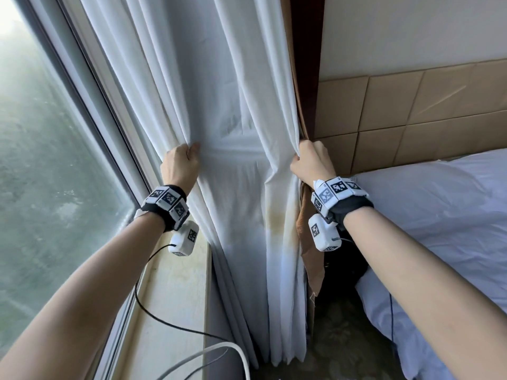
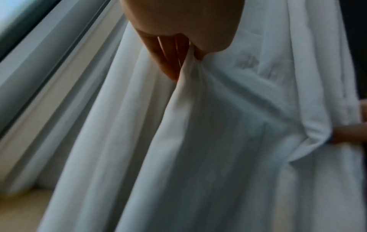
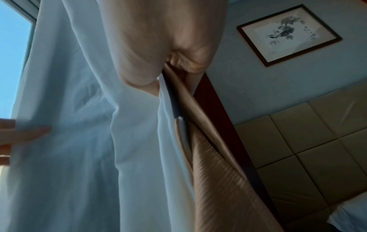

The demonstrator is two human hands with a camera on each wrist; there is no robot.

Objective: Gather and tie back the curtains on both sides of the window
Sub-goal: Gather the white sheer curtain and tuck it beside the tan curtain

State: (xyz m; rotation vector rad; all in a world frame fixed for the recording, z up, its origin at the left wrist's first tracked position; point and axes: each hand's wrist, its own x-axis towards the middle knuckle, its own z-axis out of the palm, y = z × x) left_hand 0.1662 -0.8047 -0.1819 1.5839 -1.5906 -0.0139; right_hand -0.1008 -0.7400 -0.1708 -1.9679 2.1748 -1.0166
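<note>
Two hands on one white curtain (image 1: 233, 105), which hangs just right of the window (image 1: 41, 133), the landmark here. Head view: left hand (image 1: 179, 167), nearest the window, fingers curled into a bunch of folds on the curtain's window-side part; right hand (image 1: 311, 165), on the side away from the window, clamped on the curtain's far edge together with a brown outer curtain (image 1: 303, 229) behind it. Cloth between the two hands is drawn into a taut horizontal crease, which suggests the width is being pulled together for gathering. No tie-back band can be made out. Sill (image 1: 175, 297) below the window carries trailing cables; bed (image 1: 439, 215) and tan padded wall panels (image 1: 411, 111) lie on the far side from the window. Left wrist view: left hand (image 2: 178, 47), fingers (image 2: 168, 62) pinching a ridge of white cloth, folds fanning downward from the pinch; window frame at the picture's left edge. Right wrist view: right hand (image 3: 158, 55) closed on white curtain (image 3: 79, 125) and ribbed brown curtain (image 3: 216, 180) where they meet; framed picture (image 3: 288, 34) on the wall well away from the window. Judgement: gathering of this one side under way, tying not yet begun.
</note>
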